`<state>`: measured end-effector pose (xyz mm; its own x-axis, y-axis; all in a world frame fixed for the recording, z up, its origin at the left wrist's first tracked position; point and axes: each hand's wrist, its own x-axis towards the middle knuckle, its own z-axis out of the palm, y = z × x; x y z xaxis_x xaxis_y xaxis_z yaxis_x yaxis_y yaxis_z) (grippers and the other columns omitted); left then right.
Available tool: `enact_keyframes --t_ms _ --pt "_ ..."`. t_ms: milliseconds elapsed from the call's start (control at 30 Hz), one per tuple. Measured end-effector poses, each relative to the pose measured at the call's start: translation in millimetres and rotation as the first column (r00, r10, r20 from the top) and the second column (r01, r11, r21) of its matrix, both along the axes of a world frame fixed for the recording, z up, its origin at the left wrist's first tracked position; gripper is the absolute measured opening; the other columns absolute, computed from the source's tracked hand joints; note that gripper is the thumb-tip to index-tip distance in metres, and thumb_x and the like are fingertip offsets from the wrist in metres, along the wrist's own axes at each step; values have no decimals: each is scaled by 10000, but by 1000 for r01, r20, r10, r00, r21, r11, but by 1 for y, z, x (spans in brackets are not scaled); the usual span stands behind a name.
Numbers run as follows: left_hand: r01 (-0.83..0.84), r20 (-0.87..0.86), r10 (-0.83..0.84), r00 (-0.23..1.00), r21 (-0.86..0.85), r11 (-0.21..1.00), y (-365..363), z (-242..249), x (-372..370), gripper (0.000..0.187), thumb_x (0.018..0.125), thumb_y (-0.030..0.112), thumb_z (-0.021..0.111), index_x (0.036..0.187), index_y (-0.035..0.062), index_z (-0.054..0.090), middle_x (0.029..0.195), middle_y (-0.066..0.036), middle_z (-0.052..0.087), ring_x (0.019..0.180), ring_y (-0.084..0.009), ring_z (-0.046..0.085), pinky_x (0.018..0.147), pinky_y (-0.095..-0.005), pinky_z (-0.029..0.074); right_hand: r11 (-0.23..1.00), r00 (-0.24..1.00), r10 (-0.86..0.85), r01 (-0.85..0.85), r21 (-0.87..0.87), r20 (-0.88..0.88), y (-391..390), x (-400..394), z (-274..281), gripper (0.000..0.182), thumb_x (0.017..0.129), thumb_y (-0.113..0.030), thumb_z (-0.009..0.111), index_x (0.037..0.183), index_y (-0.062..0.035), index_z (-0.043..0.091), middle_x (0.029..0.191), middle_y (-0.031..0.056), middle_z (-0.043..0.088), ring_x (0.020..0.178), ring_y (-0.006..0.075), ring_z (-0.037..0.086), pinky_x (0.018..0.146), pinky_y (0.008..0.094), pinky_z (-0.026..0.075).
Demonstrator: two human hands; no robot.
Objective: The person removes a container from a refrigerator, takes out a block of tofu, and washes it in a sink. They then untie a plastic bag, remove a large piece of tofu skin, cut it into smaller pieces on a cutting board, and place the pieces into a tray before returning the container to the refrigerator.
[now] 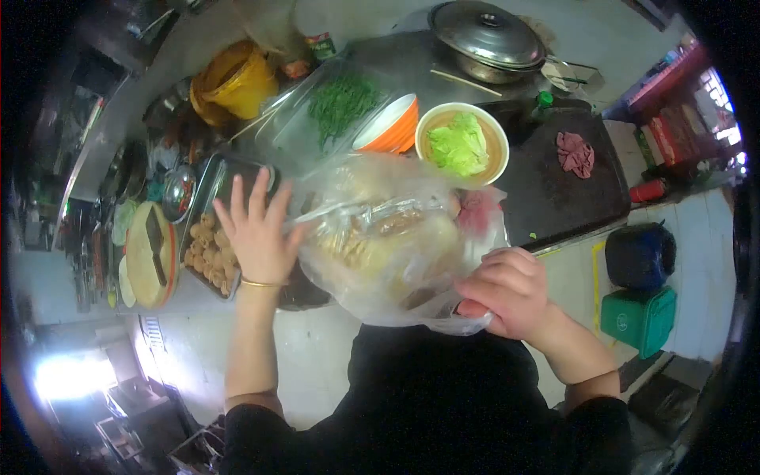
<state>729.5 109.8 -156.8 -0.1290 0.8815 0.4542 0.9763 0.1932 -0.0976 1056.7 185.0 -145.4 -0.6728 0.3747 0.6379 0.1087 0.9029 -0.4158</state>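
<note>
A large clear plastic bag (388,229) with pale yellowish food inside spreads in front of my body; what the food is I cannot make out. My right hand (507,289) is closed on the bag's near right edge. With fingers spread, my left hand (257,233) is at the bag's left side, its thumb close to the plastic. Just left of that hand lies a metal tray of round brown balls (210,253). Beyond the bag stand an orange bowl (392,125) and a white-rimmed bowl (423,146) holding lettuce leaves (459,145).
Chopped greens (342,104) fill a clear tray at the back. A lidded pot (487,39) stands at the back right, a yellow bucket (233,79) at the back left. A knife (153,241) rests on a round board (142,265). A pink cloth (575,154) lies on the dark tray (546,198).
</note>
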Motion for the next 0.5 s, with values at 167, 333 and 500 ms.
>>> enact_keyframes --t_ms 167,333,500 --pt "326 947 -254 196 181 928 -26 -24 -24 322 865 245 683 1103 65 561 1065 -102 672 939 -277 630 947 -467 439 868 984 -134 59 -493 -118 -31 12 0 335 647 -169 806 952 -103 684 725 22 600 624 204 580 552 314 459" --pt "293 930 -214 -297 302 907 -2 12 7 390 917 179 617 1244 25 473 996 -131 670 753 -173 636 742 -317 530 914 986 64 5 -405 155 -31 8 21 417 706 -141 774 1094 -70 639 845 82 640 739 256 623 658 346 503" --pt "313 915 -199 -350 315 896 39 23 20 650 900 87 615 1464 80 292 1290 -165 562 840 -183 649 773 -319 541 767 853 446 -209 -607 269 -22 -5 43 496 749 -109 720 1221 -61 576 1160 165 604 1069 308 580 930 392 465"
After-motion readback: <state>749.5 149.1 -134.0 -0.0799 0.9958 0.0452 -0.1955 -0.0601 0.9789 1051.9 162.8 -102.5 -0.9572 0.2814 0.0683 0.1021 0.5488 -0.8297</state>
